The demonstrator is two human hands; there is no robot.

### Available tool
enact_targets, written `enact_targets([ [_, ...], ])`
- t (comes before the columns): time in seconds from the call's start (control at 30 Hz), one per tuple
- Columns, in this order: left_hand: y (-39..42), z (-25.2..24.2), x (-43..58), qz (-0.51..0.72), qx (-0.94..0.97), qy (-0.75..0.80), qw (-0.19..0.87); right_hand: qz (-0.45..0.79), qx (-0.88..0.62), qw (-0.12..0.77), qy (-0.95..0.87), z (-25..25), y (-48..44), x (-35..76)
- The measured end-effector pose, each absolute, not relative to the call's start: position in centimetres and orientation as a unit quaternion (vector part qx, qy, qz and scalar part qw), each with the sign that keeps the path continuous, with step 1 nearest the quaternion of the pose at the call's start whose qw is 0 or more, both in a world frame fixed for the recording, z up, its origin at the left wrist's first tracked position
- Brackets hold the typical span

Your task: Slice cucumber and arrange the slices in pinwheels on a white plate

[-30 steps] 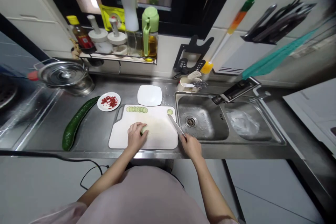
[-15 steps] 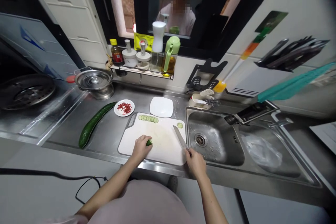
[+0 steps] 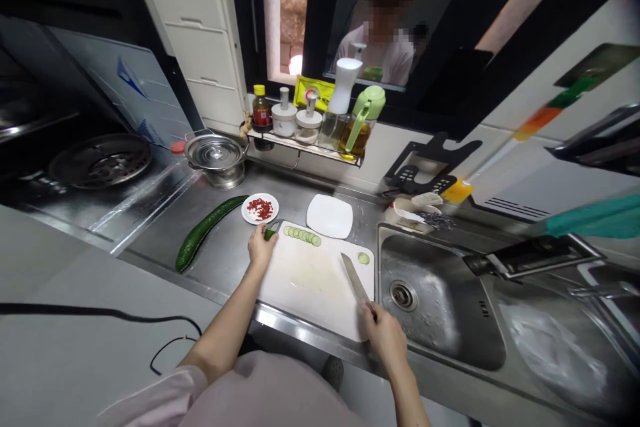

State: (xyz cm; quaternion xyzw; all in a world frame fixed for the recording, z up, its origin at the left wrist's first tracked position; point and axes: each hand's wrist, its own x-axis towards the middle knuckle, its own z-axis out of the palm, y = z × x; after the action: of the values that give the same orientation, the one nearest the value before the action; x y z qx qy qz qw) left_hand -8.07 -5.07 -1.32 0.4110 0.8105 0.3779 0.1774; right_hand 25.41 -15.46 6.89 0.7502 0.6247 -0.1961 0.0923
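1. Left hand (image 3: pixel 261 247): grip closed down on the cucumber piece (image 3: pixel 271 234), fingers mostly covering it, dark green skin showing. Hand is at the far-left part of the cutting board (image 3: pixel 310 280), by its grey handle. Can't tell if the piece touches the board.
2. Right hand (image 3: pixel 386 337): grip wrapped tight on the knife (image 3: pixel 354 277), at its handle. Hand at the board's near-right corner, close to the sink.
3. Knife blade over the right part of the board, tip pointing away from the person and a bit left. Can't tell if it rests on the surface.
4. Cucumber slices (image 3: pixel 302 235): overlapping row along the board's far edge, left end just beside the cucumber piece.
5. Single slice (image 3: pixel 363 258): apart from the row, far-right corner of the board, near the knife tip.
6. Whole cucumber (image 3: pixel 207 232): lies on the worktop (image 3: pixel 215 273), left of the board, slightly curved, far end right by the round plate (image 3: pixel 245 211). Touching or not, can't tell.
7. Round plate: white, holds chopped red pieces (image 3: pixel 260 209); stands behind the left hand.
8. Square plate (image 3: pixel 329 216): white, just behind the board.
9. Lidded pot (image 3: pixel 216 157): metal, back left.
10. Sink (image 3: pixel 425 327): right of the board, with a plastic bag (image 3: pixel 550 350) in the section further right.
11. Wall rack (image 3: pixel 300 145): bottles and jars on it, incl. green-topped oil jug (image 3: pixel 363 121).
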Motion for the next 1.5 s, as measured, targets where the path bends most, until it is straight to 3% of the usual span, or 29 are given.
enact_targets([
  [0.57,-4.3,-1.6,-8.4,0.296,0.472,0.818,0.144,-0.187,0.754,0.096,0.623,6.9,-15.4,26.6],
  [0.77,-7.4,-0.4,-5.5,0.304,0.452,0.836,0.064,-0.195,0.762,0.082,0.612,6.7,-15.4,26.5],
  [0.97,-12.4,-0.3,1.2,0.280,0.673,0.666,0.158,-0.213,0.770,0.043,0.599,6.5,-15.4,25.9],
  [1.17,-14.5,-0.7,3.5,0.277,0.754,0.570,0.172,-0.218,0.786,0.009,0.579,6.2,-15.9,25.5],
  [1.5,-6.6,0.4,1.5,0.233,0.623,0.723,0.185,-0.229,0.791,0.007,0.568,4.7,-17.4,25.6],
])
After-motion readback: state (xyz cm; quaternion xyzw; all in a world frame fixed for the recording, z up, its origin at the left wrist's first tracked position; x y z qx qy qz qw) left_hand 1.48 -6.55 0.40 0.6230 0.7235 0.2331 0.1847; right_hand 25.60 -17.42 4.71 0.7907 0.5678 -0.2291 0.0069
